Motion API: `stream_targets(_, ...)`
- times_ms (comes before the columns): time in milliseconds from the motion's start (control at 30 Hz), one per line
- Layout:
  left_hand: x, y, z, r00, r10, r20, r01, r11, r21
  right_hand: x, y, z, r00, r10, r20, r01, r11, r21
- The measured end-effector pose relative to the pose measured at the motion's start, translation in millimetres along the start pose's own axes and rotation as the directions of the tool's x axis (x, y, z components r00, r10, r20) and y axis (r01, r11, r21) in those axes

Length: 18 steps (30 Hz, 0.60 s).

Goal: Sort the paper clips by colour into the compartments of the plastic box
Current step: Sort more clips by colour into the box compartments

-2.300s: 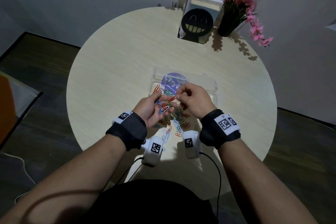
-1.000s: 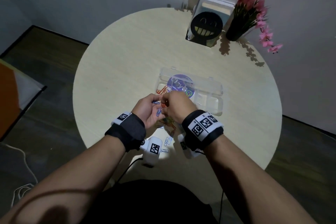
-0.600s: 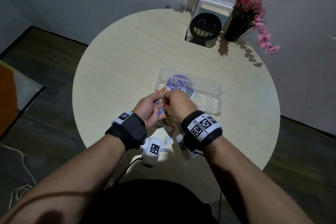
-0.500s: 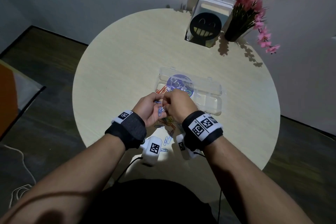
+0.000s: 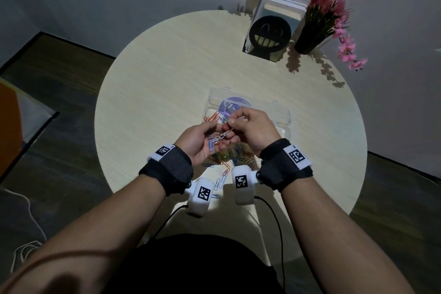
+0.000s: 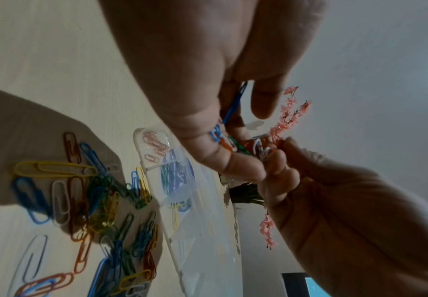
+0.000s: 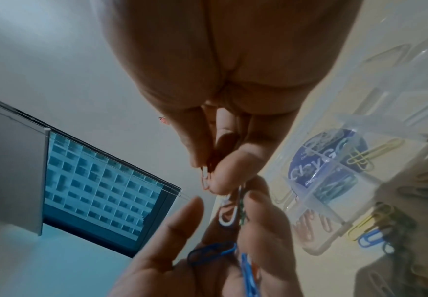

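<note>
Both hands hover over a pile of mixed-colour paper clips (image 5: 230, 158) on the round table. My left hand (image 5: 216, 136) holds a tangle of linked clips: blue (image 6: 234, 104), white (image 7: 229, 211) and green. Above it, my right hand (image 5: 231, 123) pinches a red clip (image 7: 204, 180) at the top of that tangle, between thumb and forefinger. Just beyond the hands lies the clear plastic box (image 5: 282, 118), lid open. It holds orange clips (image 5: 212, 117) in its left compartment, green clips (image 6: 167, 176) beside them and yellow clips (image 7: 367, 154) further along.
A black smiling-face bookend (image 5: 269, 35) with books and a dark vase of pink flowers (image 5: 317, 26) stand at the table's back right. Loose clips (image 5: 220, 180) lie near the table's front edge. Cables run from the wrist cameras down to the floor.
My right hand has lifted slightly and drawn right, away from the left hand, and the linked clips now stretch between the two. The left hand has stayed in place.
</note>
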<state>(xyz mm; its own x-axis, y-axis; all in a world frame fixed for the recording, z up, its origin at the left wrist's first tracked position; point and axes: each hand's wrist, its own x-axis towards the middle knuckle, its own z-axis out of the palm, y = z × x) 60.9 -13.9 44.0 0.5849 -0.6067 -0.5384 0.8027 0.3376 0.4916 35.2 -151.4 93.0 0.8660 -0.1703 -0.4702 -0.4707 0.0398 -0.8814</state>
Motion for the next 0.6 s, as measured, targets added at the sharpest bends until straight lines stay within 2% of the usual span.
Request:
stream_targets(133, -2, -1, -2, 0.998, 0.065, 0.019, -0.067, 0.993, 0.094, 4, 4, 0, 1.000, 0.015, 0.020, -0.016, 0.999, 0.039)
stream_targets(233, -3, -2, -5, 0.995, 0.099, -0.021, -0.095, 0.984, 0.149, 5, 4, -2, 1.000, 0.006, 0.017, -0.008, 0.996, 0.085)
stream_targets(600, -5, 4, -15, 0.984, 0.152, -0.092, -0.138, 0.979, 0.150, 11, 5, -3, 0.999, -0.023, -0.043, 0.028, 0.993, 0.115)
